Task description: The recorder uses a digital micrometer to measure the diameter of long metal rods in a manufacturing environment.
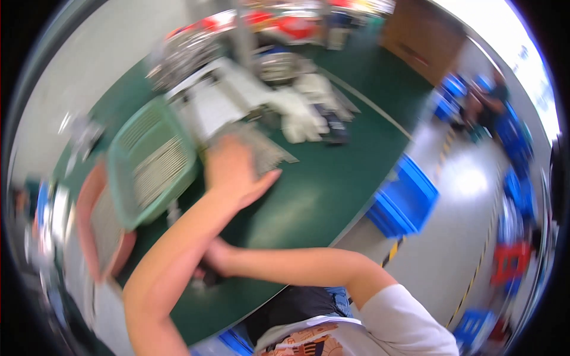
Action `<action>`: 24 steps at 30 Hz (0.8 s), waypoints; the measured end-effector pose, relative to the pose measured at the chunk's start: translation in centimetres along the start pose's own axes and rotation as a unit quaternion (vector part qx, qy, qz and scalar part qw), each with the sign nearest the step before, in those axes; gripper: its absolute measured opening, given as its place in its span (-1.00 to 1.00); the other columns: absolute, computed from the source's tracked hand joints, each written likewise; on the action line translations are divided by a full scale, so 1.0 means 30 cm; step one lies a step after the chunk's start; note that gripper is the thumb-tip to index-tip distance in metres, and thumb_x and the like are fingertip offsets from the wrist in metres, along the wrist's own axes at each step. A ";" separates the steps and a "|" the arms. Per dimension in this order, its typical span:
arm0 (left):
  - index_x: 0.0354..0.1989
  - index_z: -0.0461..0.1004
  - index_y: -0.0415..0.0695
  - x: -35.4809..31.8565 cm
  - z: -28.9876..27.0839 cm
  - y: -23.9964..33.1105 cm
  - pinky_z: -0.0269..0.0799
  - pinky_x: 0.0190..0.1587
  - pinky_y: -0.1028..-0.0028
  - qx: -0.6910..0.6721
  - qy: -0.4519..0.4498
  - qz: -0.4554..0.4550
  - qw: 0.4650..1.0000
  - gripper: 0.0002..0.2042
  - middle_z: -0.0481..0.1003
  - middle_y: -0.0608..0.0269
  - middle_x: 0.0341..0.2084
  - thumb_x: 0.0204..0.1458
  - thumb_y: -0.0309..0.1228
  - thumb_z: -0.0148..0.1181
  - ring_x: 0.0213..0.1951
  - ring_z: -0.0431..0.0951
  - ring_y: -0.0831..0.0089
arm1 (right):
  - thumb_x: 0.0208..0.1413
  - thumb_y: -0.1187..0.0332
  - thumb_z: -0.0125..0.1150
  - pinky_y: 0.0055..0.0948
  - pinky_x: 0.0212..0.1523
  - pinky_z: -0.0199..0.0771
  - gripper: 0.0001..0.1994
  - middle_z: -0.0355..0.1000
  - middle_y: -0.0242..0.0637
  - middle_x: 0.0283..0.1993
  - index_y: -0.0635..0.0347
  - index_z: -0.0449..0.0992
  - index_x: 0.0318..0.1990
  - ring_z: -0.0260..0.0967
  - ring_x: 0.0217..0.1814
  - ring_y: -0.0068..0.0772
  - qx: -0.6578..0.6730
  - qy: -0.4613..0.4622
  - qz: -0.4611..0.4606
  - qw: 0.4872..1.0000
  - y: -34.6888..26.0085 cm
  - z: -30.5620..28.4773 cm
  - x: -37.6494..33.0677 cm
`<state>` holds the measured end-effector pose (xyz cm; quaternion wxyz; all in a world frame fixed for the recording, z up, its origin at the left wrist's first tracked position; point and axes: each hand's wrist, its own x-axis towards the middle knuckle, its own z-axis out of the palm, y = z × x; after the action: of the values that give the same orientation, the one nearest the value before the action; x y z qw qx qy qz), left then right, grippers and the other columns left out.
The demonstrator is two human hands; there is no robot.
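Note:
The whole picture is smeared by motion. My left hand (234, 169) reaches forward over the dark green table (309, 202). Its fingers curl over the near edge of a flat grey metal stack (261, 148) and its thumb sticks out to the right. My right forearm crosses from the right under my left arm. My right hand (215, 258) is mostly hidden there, next to a small dark thing (208, 276) at the table's near edge. Whether it grips that thing I cannot tell.
A green slotted basket (154, 160) is tipped up just left of my left hand, with a pink basket (98, 231) below it. White cloth items (303, 113) lie further back. Blue crates (404, 202) stand on the floor to the right, a seated person (487, 101) beyond.

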<state>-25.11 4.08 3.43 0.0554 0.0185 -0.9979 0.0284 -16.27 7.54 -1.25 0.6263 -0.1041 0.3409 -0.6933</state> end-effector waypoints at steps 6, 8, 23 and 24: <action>0.15 -0.09 -0.35 0.001 0.101 -0.088 -0.24 0.21 0.30 0.068 -0.126 0.034 0.989 -0.33 -0.06 -0.13 0.15 -0.02 -0.09 -0.12 0.20 -0.10 0.08 | -0.03 -0.06 -0.45 -0.33 -0.82 0.12 -0.51 0.31 -0.26 -0.64 0.10 0.36 -0.46 0.13 -0.80 -0.33 0.045 0.018 -0.084 0.995 0.027 -0.093 0.158; 0.07 0.05 -0.36 -0.009 0.067 -0.124 -0.01 0.09 0.16 0.139 -0.061 0.105 0.983 -0.38 0.08 -0.24 0.05 0.04 -0.02 -0.23 0.08 0.08 -0.07 | -0.03 -0.04 -0.43 -0.33 -0.82 0.12 -0.53 0.30 -0.25 -0.65 0.10 0.36 -0.46 0.12 -0.80 -0.33 0.068 0.113 -0.169 0.977 -0.041 -0.285 0.075; 0.08 -0.02 -0.47 0.070 0.044 -0.016 0.00 0.08 0.12 0.105 -0.074 0.111 0.986 -0.29 0.05 -0.30 0.06 0.05 0.04 -0.33 0.09 0.08 -0.07 | -0.07 0.04 -0.31 -0.37 -0.82 0.10 -0.64 0.28 -0.24 -0.67 0.11 0.32 -0.47 0.11 -0.81 -0.37 0.127 0.243 -0.281 0.920 -0.127 -0.581 -0.221; 0.08 -0.02 -0.48 0.066 0.047 -0.013 -0.02 0.09 0.11 0.101 -0.083 0.102 0.986 -0.29 0.03 -0.29 0.07 0.05 0.04 -0.34 0.10 0.06 -0.07 | -0.08 0.05 -0.30 -0.37 -0.82 0.10 -0.65 0.28 -0.24 -0.67 0.11 0.32 -0.47 0.11 -0.81 -0.37 0.127 0.244 -0.280 0.920 -0.128 -0.592 -0.236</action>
<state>-27.22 3.55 2.26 -0.0334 -0.0753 -0.9877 0.1330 -28.09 20.21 -10.18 0.3117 0.0580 0.3492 -0.8818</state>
